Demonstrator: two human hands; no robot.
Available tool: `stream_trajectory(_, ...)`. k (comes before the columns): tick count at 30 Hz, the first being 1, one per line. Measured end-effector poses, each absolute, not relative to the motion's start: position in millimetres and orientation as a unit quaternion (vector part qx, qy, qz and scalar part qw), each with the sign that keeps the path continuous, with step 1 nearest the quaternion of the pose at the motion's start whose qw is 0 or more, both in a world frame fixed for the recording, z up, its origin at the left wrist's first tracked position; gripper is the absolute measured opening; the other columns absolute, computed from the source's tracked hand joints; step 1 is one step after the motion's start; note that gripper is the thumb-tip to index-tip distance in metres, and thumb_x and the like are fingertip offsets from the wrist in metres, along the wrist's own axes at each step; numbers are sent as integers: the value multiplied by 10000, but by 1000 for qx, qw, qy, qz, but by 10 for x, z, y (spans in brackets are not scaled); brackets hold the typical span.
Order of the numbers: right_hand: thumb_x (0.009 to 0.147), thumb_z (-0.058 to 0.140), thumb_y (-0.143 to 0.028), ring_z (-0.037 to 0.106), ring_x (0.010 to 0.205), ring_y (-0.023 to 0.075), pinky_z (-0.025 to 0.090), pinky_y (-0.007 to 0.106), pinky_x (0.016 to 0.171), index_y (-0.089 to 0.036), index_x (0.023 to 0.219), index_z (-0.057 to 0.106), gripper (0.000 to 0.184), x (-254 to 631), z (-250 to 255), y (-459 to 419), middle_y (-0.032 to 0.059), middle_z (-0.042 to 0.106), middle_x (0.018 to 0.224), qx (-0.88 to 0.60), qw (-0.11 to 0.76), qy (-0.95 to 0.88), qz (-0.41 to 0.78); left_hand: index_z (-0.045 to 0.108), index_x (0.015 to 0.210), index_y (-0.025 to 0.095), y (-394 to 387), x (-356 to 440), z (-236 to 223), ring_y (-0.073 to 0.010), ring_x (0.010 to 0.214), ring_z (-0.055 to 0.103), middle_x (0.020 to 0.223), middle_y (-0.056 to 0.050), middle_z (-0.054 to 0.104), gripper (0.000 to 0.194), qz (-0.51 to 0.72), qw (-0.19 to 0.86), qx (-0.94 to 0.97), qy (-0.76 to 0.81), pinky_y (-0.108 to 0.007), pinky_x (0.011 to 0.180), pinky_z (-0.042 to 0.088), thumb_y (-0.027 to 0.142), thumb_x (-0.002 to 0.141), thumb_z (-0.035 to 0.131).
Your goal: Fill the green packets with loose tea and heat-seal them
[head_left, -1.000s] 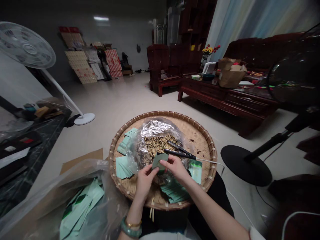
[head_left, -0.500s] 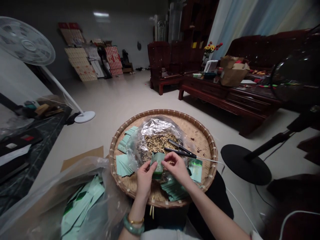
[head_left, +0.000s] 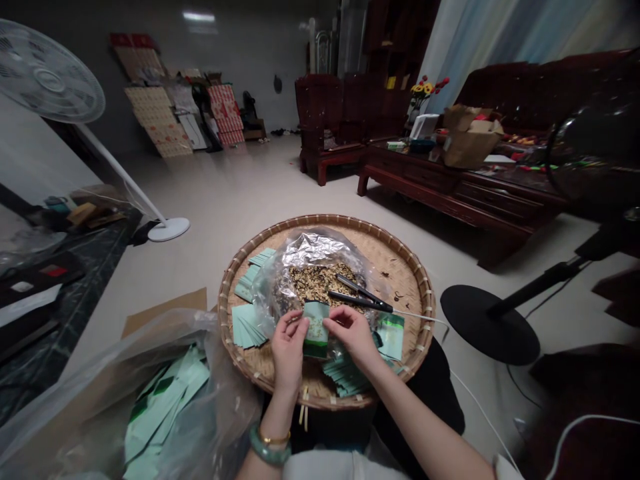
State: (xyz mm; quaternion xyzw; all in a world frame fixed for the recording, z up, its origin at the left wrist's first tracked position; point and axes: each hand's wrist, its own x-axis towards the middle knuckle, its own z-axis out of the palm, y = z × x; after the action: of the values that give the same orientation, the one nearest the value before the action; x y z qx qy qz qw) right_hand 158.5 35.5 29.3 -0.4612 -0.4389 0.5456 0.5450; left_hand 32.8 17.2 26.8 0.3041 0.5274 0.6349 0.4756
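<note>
Between my hands is a small green packet [head_left: 316, 330], held upright over the near part of a round woven bamboo tray [head_left: 400, 267]. My left hand [head_left: 289, 339] pinches its left edge, and my right hand [head_left: 351, 331] pinches its right edge. Just beyond lies an open clear plastic bag [head_left: 313, 247] with a loose mix of pale and dark dried bits [head_left: 320, 283]. A black hair straightener [head_left: 363, 297] rests across the bag with its jaws apart. Green packets [head_left: 247, 327] lie fanned at the left, and more packets [head_left: 347, 375] sit under my right wrist.
A large plastic bag of green packets [head_left: 167, 407] stands left of the tray. A white cord [head_left: 423, 317] runs right from the straightener. A white fan [head_left: 170, 229] is at far left, a black fan base [head_left: 490, 325] at right, and a dark wooden table [head_left: 450, 193] beyond.
The packet's top has gone from bulging open to looking flatter and straighter between my fingers. My left fingers have shifted from its front toward its left edge. The view has tilted slightly.
</note>
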Motion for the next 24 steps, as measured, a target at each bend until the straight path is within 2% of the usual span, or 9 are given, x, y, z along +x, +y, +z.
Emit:
stream_trajectory(2, 571, 754, -373, 535, 602, 133, 449, 258, 573, -179, 702, 582, 291, 1576, 291, 341, 5, 592, 692, -463, 541, -439, 548, 632, 823, 152, 165, 323, 270, -153, 706, 646, 757, -35, 690, 312, 629, 437, 342, 545, -239, 668, 501, 365, 618, 733)
stream_trajectory(5, 601, 734, -366, 530, 591, 134, 438, 252, 543, -180, 734, 591, 270, 1563, 286, 323, 8, 593, 695, -470, 542, -446, 536, 639, 808, 153, 155, 323, 295, -163, 728, 644, 770, -38, 693, 282, 615, 432, 365, 550, -250, 687, 505, 338, 616, 730)
stream_trajectory(12, 679, 683, -328, 547, 654, 155, 448, 280, 624, -177, 621, 578, 192, 1575, 292, 285, 21, 589, 675, -450, 580, -498, 460, 656, 692, 143, 140, 310, 291, -137, 651, 599, 672, -13, 663, 211, 630, 423, 361, 542, -238, 659, 486, 323, 620, 738)
stream_trajectory(17, 651, 704, -334, 542, 640, 142, 448, 271, 624, -170, 606, 573, 215, 1606, 290, 288, 15, 589, 670, -451, 583, -471, 485, 621, 665, 130, 154, 323, 339, -91, 591, 570, 635, 13, 626, 271, 663, 510, 278, 473, -194, 597, 465, 300, 549, 796)
stream_trajectory(21, 587, 751, -334, 516, 570, 118, 430, 244, 554, -167, 614, 572, 247, 1646, 288, 325, -8, 581, 627, -458, 546, -453, 536, 643, 891, 139, 188, 297, 424, -106, 601, 602, 703, 3, 656, 433, 603, 616, 251, 440, -208, 579, 475, 256, 517, 827)
stream_trajectory(24, 569, 768, -319, 506, 545, 107, 419, 226, 524, -179, 750, 606, 280, 1673, 293, 344, -35, 570, 604, -439, 542, -430, 573, 646, 782, 114, 221, 273, 413, -113, 566, 599, 668, -13, 659, 380, 574, 647, 232, 445, -232, 575, 484, 267, 492, 839)
